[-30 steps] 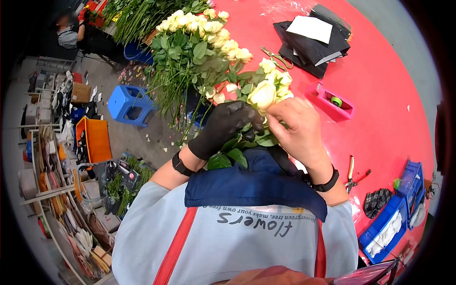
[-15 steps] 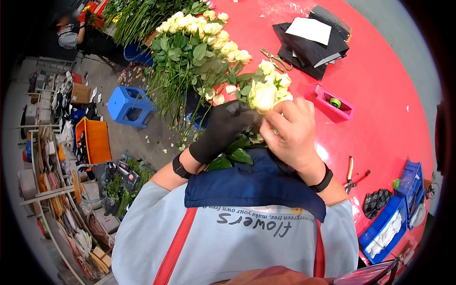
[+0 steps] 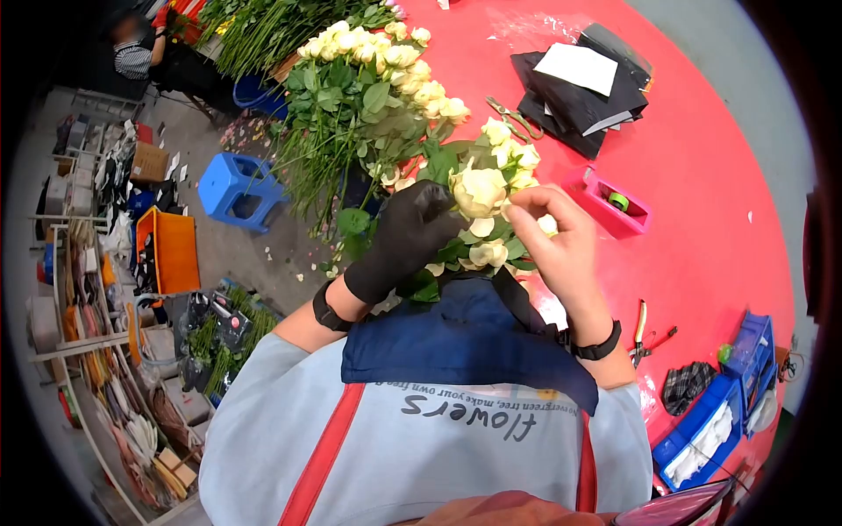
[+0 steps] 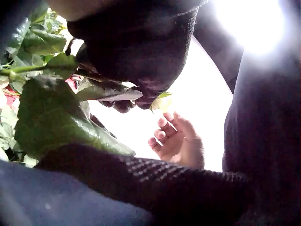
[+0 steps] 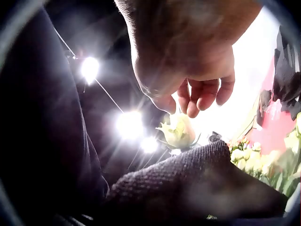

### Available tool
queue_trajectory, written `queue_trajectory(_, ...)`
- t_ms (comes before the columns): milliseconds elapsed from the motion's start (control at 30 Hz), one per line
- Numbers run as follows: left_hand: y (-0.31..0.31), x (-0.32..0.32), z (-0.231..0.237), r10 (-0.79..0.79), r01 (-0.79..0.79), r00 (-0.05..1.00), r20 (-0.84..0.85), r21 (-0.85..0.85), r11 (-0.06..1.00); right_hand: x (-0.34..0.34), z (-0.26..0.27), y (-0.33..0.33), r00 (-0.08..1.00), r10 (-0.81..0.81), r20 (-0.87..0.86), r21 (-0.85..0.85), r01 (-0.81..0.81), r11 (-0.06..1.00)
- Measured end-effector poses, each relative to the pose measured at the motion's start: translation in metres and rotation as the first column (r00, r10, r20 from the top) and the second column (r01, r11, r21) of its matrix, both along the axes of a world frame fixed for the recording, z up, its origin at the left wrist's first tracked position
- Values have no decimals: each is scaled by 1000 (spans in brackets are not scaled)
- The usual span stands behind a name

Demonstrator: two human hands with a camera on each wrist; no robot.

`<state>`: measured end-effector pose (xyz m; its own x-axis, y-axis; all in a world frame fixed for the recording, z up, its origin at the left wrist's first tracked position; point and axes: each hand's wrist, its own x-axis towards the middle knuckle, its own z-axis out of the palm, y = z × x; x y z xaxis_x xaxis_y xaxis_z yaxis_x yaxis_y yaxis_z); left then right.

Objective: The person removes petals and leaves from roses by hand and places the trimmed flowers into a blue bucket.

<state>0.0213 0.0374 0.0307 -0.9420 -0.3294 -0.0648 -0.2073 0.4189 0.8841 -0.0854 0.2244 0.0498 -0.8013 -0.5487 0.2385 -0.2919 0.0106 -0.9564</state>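
The left hand, in a black glove, has its grip curled round the base of a cream rose, which it holds up in front of the navy apron, near the tabletop's left edge. The bare right hand is at the bloom's right side, thumb and forefinger at its outer petals; glare in the wrist views makes it hard to tell whether its grip pinches one or merely touches. More cream blooms are just beyond the held flower, and a large heap of cut roses extends farther off to the left. To the right, a pink tape dispenser stands on the red surface, with shears and a black stack topped by a white sheet beyond. Blue bins are at near right; a blue stool stands on the floor at left.
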Motion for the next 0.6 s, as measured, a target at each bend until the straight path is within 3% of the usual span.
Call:
queue_trajectory(100,3,-2,10,-99,100,992,74,-13,995,1,-6,-4,991,38,125,-25,-35,999)
queue_trajectory(200,8,0,0,-92,111,993,-74,314,943,-1,-12,-4,986,37,162,-37,-31,999)
queue_trajectory(267,4,2,-2,-139,143,990,-37,324,935,-1,-14,-2,981,25,194,-47,-16,999)
queue_trajectory(367,2,2,-4,-139,129,990,9,322,938,0,-13,0,999,32,13,-21,-31,999)
queue_trajectory(467,1,0,5,-135,117,989,63,228,966,4,-12,0,994,104,-26,-95,-107,990)
queue_trajectory(600,1,-1,10,-133,114,987,94,181,977,6,-8,0,980,95,172,0,-96,995)
